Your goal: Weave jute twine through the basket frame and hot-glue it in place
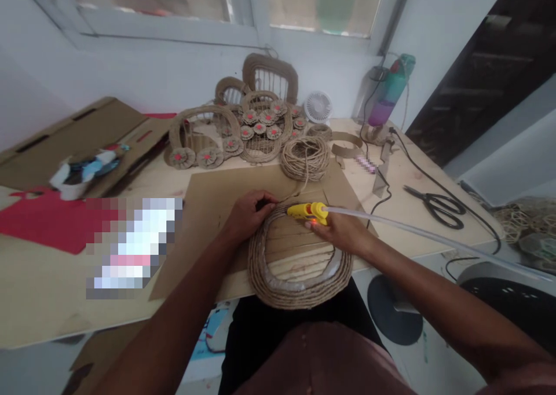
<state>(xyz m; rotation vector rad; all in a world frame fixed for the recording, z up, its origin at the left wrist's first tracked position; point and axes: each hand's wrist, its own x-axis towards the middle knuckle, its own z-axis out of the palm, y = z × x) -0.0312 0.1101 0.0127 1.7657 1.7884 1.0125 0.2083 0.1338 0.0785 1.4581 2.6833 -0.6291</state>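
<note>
A rounded frame (299,300) wound with rows of jute rope lies at the table's front edge, overhanging toward my lap. Its inner rim shows a pale, shiny strip. My left hand (248,216) is at the frame's upper left, thumb and fingers closed on the jute rope at the rim. From there the rope appears to run back to a coil of jute rope (305,158). In my right hand (343,230) is a yellow glue gun (307,211), a red light glowing on it. Its nozzle points left, close to the frame's top edge. A long clear glue stick (391,224) sticks out behind it.
Under the frame lies a cardboard sheet (204,209). Behind stand several rope-wrapped frames with burlap flowers (259,118) and a small white fan (318,106). Black scissors (436,205) and a black cable (467,195) lie at right; red sheet material (56,224) is at left.
</note>
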